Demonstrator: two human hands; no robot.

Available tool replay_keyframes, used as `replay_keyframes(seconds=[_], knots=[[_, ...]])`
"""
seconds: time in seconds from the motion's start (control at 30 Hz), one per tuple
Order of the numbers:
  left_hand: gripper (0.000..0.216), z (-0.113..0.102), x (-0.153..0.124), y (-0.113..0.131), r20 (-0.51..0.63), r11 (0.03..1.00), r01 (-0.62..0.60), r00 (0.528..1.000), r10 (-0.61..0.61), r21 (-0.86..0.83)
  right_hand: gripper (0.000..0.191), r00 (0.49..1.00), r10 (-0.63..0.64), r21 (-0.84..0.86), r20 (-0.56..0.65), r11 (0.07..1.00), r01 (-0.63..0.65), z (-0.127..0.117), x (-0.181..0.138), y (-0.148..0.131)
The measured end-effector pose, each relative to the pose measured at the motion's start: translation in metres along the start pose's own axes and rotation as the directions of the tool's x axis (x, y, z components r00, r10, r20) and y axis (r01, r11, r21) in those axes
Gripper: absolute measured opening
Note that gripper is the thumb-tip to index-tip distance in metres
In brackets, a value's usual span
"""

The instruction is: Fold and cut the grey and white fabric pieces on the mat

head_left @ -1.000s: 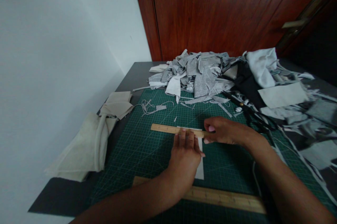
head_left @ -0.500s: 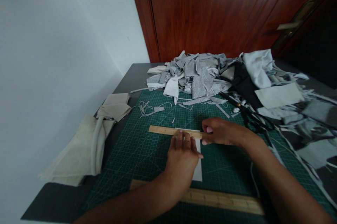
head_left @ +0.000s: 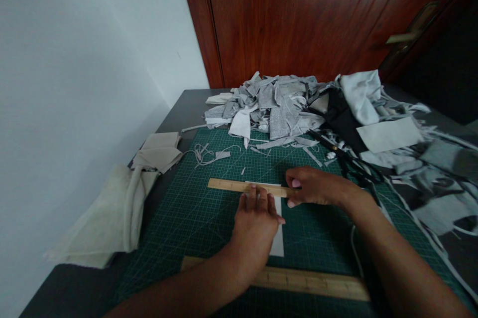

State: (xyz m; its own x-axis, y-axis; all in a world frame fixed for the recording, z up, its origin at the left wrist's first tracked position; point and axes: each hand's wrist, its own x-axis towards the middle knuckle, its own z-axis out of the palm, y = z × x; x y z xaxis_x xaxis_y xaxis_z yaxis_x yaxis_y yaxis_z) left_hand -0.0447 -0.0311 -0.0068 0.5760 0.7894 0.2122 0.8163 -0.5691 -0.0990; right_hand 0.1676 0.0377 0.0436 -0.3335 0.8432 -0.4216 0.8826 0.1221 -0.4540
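Note:
A short wooden ruler lies across a white strip of fabric or paper on the green cutting mat. My left hand rests over the strip, its spread fingertips pressing on the ruler's middle. Much of the strip is hidden under that hand. At the ruler's right end, my right hand is closed, thumb and curled finger gripping the end. Nearer to me a second, longer wooden ruler lies on the mat, partly covered by my left forearm.
Grey and white fabric scraps are heaped at the back, spreading right. Black scissors lie right of the mat's middle. Folded cream cloth sits on the left edge by the wall. Loose threads lie on the mat. A wooden door stands behind.
The view has shifted slightly, so everything appears a little further left. Both hands keep their places on the ruler.

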Motion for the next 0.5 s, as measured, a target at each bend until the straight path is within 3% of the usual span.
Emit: replay_keyframes(seconds=[0.17,0.5], knots=[[0.056,0.0005,-0.0001,0.0009,0.007,1.0,0.007,1.0,-0.006,-0.01,0.032,0.997,0.066,-0.041,0.033,0.997,-0.065,-0.006,-0.0052,0.0056],[0.051,0.0012,-0.0008,0.0001,-0.001,1.0,-0.01,1.0,0.01,-0.002,0.023,0.998,0.057,-0.021,0.033,0.998,-0.056,-0.0024,-0.0025,0.0113]])
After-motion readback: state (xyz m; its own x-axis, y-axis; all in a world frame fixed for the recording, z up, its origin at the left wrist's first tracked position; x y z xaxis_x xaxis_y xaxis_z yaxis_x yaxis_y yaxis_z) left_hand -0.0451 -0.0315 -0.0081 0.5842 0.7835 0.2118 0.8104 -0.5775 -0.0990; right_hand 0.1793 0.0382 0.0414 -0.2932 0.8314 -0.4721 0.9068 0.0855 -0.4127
